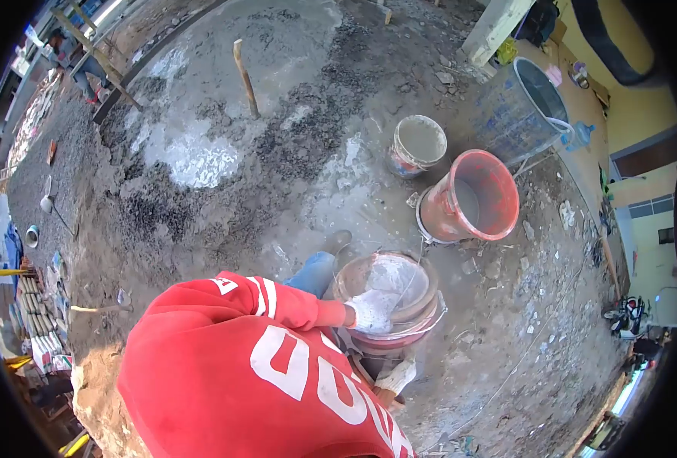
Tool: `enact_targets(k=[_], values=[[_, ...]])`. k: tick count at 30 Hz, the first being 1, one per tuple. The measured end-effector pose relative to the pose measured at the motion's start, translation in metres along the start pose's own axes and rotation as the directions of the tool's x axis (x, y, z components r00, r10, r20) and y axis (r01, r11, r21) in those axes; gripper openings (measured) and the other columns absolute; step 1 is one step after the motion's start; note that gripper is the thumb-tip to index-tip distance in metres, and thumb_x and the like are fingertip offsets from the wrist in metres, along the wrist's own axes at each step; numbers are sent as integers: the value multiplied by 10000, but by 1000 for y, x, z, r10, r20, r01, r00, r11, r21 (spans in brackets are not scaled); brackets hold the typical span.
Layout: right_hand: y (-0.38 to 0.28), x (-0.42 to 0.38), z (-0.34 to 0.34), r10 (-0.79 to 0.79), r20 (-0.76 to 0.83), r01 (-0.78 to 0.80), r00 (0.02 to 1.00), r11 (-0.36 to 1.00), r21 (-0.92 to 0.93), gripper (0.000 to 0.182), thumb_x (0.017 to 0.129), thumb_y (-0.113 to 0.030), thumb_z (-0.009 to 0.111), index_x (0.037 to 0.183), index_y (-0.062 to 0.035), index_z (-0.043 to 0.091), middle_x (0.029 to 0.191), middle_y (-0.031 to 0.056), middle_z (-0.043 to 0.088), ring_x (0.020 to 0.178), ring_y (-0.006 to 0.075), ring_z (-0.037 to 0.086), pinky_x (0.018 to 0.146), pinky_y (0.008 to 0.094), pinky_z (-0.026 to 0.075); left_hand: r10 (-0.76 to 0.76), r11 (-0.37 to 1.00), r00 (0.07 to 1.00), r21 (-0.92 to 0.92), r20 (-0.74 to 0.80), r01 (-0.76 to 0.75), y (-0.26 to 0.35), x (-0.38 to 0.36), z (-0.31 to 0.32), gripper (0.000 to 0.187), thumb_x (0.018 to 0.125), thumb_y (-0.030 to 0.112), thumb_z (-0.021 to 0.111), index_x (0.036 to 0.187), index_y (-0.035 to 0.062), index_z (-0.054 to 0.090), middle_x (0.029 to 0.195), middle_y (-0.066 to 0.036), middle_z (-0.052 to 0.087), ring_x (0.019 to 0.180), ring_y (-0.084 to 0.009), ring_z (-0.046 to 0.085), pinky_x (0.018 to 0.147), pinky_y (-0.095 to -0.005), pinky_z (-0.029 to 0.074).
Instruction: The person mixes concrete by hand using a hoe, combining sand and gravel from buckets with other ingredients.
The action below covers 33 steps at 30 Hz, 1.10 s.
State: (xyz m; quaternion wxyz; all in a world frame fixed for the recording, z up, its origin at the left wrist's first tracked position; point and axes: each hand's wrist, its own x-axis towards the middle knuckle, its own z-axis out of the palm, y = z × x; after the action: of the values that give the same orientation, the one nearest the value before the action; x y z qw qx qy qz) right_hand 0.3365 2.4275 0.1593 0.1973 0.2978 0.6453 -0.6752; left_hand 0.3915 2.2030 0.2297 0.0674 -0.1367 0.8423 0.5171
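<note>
A round bucket (430, 286) sits right in front of my body, its mouth facing up toward me, with pale grey residue inside. A thin wire handle loops beside its rim. My left hand (373, 311), in a white knitted glove, is closed over the near side of the rim. Lower down, my right hand (396, 376), also gloved, is against the bucket's lower side. Its fingers are blurred and partly hidden. My red sleeve and sweatshirt with white letters fill the lower foreground.
An orange-red bucket (461, 202), a smaller pail (417, 145) with grey contents and a large grey drum (518, 111) stand beyond. Wet concrete and gravel spread ahead around a wooden stake (245, 80). A shovel (47, 202) lies left. Another person (79, 61) is at upper left.
</note>
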Motion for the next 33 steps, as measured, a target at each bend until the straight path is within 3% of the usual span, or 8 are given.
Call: enact_targets(k=[18,20,21,23,26,27,28,33], values=[[-234,39,474,-288,409,415,866,869,-268,490,909,-120,613,1348,72,507,1339,207,546,1153,333,586,946,447,542,60,979,890,-147,-453,-141,-48,231,-438,521,782,286,702,1227,27,622,1003,-246,710,944,-414,693,829,-458,548],[-250,62,502,-533,819,929,213,-149,-338,521,935,-192,603,1394,30,497,1387,203,540,1243,359,554,1006,442,511,48,984,913,-141,-406,-114,-53,263,-484,512,773,283,709,1210,30,626,1005,-256,703,953,-418,688,827,-466,545],[-260,43,540,-525,824,929,214,-151,-338,521,935,-192,603,1394,30,497,1387,203,540,1243,359,554,1006,442,511,39,983,912,-149,-408,-108,-61,278,-500,512,773,283,709,1210,30,626,1005,-256,703,953,-418,688,827,-466,545],[-287,-12,641,-512,416,652,751,676,-345,584,936,-255,610,1443,-3,467,1425,198,529,1304,374,519,1067,442,470,161,962,838,-108,-522,-252,-77,313,-535,510,765,288,724,1195,30,628,999,-252,704,940,-416,689,818,-464,546],[-287,150,662,-356,379,475,854,831,-291,539,993,-290,519,1447,-4,474,1436,195,512,1292,311,512,1067,431,447,131,961,826,-134,-548,-242,-106,384,-586,511,763,292,734,1193,37,630,992,-239,706,929,-414,690,815,-461,547],[-291,145,687,-551,629,804,549,142,-577,536,1023,-323,442,1459,-14,472,1447,182,498,1293,292,506,1075,430,431,139,953,815,-147,-563,-264,-116,402,-608,509,764,291,739,1195,43,630,1007,-224,710,941,-412,685,832,-457,543],[-297,167,719,-550,647,821,528,134,-556,536,1023,-323,442,1459,-14,472,1447,182,498,1293,292,506,1075,430,431,138,955,800,-135,-585,-264,-130,425,-627,509,764,291,739,1195,43,630,1007,-224,710,941,-412,685,832,-457,543],[-363,202,926,-104,353,192,930,956,-224,504,953,-281,593,1402,-61,536,1324,107,568,1159,253,542,978,427,440,-62,979,795,-191,-603,-68,-182,535,-717,515,797,319,722,1221,44,623,1058,-226,707,998,-412,679,884,-470,533]])
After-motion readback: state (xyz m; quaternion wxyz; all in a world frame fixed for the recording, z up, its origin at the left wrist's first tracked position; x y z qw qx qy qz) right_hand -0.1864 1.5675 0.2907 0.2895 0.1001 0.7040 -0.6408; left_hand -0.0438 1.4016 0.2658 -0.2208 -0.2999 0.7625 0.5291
